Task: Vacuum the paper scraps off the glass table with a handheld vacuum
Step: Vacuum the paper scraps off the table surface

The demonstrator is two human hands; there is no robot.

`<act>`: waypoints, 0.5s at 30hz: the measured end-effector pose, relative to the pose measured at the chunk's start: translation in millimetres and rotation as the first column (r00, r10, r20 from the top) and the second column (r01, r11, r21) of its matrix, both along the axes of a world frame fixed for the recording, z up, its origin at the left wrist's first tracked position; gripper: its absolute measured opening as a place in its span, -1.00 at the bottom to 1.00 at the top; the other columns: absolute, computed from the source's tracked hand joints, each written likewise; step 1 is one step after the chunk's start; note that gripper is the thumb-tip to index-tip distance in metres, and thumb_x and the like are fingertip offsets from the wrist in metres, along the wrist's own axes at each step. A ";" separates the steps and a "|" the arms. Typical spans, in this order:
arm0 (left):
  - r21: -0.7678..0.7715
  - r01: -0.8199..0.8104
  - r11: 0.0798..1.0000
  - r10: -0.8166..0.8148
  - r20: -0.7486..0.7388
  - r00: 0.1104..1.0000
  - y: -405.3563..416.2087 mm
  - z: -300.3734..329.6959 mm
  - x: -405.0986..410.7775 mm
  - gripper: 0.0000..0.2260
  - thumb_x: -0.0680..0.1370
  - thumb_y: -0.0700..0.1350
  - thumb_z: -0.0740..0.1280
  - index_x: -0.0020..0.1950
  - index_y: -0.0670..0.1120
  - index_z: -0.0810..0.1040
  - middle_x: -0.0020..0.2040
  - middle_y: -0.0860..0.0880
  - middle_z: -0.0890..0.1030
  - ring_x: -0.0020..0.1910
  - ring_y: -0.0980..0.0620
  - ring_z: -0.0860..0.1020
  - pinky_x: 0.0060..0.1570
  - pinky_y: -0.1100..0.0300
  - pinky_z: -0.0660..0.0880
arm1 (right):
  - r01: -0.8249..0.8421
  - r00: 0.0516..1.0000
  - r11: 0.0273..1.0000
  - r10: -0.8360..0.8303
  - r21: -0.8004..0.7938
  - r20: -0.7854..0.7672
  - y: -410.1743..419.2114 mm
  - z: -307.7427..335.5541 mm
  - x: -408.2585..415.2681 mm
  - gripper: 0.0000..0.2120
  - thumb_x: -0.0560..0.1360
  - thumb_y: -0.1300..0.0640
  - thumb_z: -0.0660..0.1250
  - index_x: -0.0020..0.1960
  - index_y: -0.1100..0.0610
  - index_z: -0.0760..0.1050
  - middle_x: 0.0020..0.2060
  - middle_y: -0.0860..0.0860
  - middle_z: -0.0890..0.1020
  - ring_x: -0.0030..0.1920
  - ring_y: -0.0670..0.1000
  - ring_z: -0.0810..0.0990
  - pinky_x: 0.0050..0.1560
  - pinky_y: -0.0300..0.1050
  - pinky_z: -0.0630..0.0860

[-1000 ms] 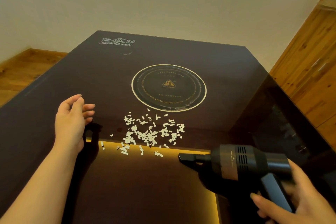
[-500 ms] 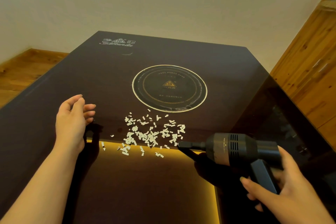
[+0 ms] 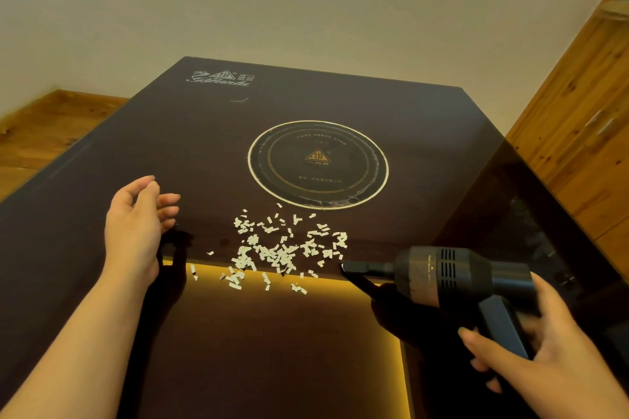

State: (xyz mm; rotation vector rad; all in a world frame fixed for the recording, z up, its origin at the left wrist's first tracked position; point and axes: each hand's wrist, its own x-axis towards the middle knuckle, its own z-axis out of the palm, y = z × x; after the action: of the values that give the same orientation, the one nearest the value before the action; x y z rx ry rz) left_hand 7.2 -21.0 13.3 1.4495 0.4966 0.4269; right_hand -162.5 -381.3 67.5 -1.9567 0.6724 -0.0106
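**On the glass, nozzle at the scraps**

Leftmost, my left hand [image 3: 136, 231] rests open on the glass table [image 3: 102, 160]. Paper scraps [image 3: 279, 248] lie mid-table below the ring. My right hand [image 3: 544, 360] grips the handheld vacuum [image 3: 452, 275], nozzle just beside them.

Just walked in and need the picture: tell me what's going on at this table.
A person is cleaning white paper scraps off a dark glass table. The right hand grips a black handheld vacuum by its handle, its narrow nozzle pointing at the right edge of the pile. The left hand is open and empty, left of the scraps. Plenty of scraps remain.
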 end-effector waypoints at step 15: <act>-0.010 0.009 1.000 -0.008 0.005 1.000 -0.7 0.8 -0.2 -0.80 0.61 -0.06 0.17 0.22 0.04 0.44 -0.14 0.04 0.60 -0.28 0.18 0.54 -0.24 0.27 0.46 | -0.006 1.000 1.000 0.006 -0.014 0.026 -2.9 -3.9 6.4 -0.06 0.23 0.27 0.55 0.41 -0.18 0.12 -0.18 -0.02 0.64 -0.40 -0.04 0.68 -0.42 -0.07 0.57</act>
State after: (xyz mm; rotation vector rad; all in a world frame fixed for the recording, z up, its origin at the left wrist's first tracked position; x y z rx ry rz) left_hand 7.1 -21.7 14.1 1.4405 0.4878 0.4207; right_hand -156.1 -384.2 63.6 -1.9684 0.6503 -0.0373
